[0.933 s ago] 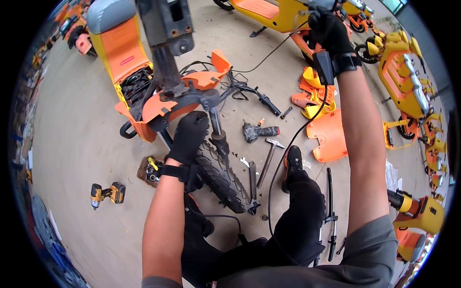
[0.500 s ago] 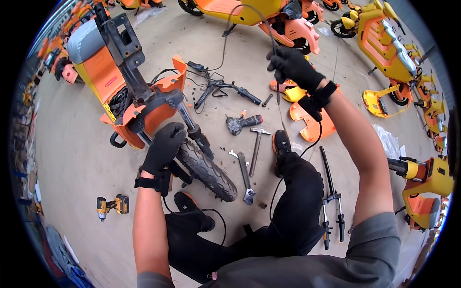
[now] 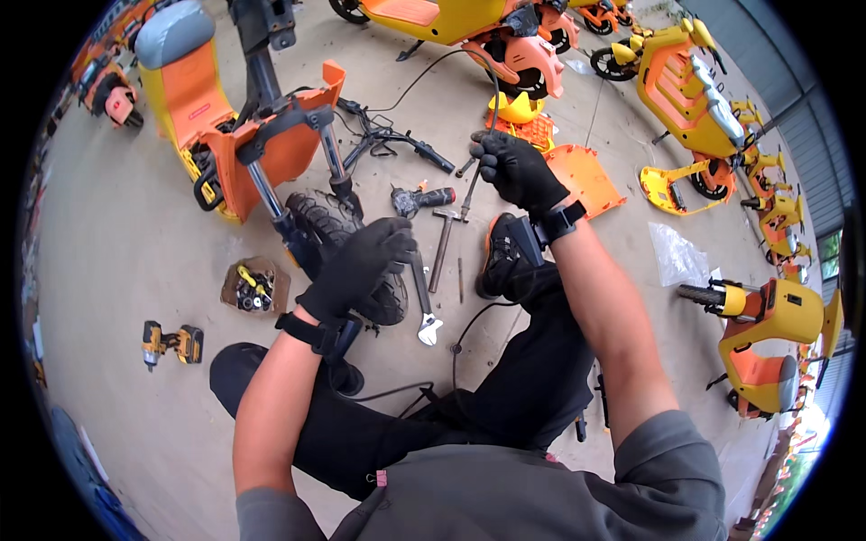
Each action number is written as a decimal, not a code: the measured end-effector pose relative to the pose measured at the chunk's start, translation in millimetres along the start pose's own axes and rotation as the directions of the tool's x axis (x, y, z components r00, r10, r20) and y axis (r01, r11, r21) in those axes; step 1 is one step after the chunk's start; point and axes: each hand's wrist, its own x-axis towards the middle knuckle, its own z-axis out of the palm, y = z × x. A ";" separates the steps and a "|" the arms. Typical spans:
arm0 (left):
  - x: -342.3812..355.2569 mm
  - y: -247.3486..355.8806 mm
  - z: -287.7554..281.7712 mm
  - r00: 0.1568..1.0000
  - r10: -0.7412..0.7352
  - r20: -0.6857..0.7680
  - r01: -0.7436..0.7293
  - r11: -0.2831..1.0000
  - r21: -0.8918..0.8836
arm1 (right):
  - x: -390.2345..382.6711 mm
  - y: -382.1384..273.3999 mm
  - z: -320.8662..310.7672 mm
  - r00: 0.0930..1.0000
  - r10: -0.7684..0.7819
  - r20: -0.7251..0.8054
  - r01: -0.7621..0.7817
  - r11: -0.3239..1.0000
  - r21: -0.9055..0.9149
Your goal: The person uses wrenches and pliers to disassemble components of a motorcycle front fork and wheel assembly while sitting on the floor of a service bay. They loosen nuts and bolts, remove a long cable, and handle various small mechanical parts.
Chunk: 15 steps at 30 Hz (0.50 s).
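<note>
My right hand (image 3: pixel 510 171), in a black glove, is closed on a thin black cable (image 3: pixel 492 77) whose metal end hangs below it. My gloved left hand (image 3: pixel 365 257) has its fingers curled in front of the treaded front tyre (image 3: pixel 320 212); what they hold, if anything, is unclear. The tyre sits between fork legs (image 3: pixel 271 203) of a partly stripped orange-yellow scooter (image 3: pixel 185 99). Below and between my hands lie an adjustable wrench (image 3: pixel 424 307), a hammer (image 3: pixel 442 252) and a grey power tool (image 3: pixel 424 199).
A box of small parts (image 3: pixel 255 302) and a yellow drill (image 3: pixel 171 343) lie at left. Dark handlebars (image 3: pixel 397 144), loose orange panels (image 3: pixel 577 180) and a plastic bag (image 3: pixel 677 252) lie ahead and right. Other scooters (image 3: pixel 677 108) surround the work area on the concrete floor (image 3: pixel 126 252).
My right hand has come down and leftward with the cable. My left hand has shifted, now lower and further right in front of the tyre, and I am bent lower, legs drawn in.
</note>
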 end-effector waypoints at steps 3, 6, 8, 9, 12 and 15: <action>-9.8 -0.2 24.5 0.984 0.083 0.160 -0.100 0.990 0.101 | -9.0 4.6 25.4 0.996 0.007 0.086 -0.007 1.000 -0.002; -11.7 -0.1 45.3 0.983 -0.109 0.151 0.084 0.983 0.163 | -7.9 8.6 37.2 0.988 -0.019 0.150 0.007 0.996 0.085; -12.0 -0.4 48.8 0.979 -0.112 0.171 0.071 0.971 0.228 | -6.0 13.4 37.0 0.992 -0.070 0.107 0.066 0.997 0.034; -12.1 -0.8 48.2 0.986 -0.040 0.161 -0.008 0.959 0.284 | -5.3 15.6 35.0 0.991 -0.086 0.107 0.082 0.996 0.046; -13.9 -2.8 39.8 0.994 0.002 0.108 -0.034 0.954 0.299 | -3.9 18.5 23.6 0.990 -0.114 0.077 0.117 0.993 -0.030; -17.0 -3.4 30.8 0.989 -0.141 -0.033 0.144 0.984 0.103 | -4.7 12.9 11.5 0.989 -0.124 0.074 0.132 0.986 -0.106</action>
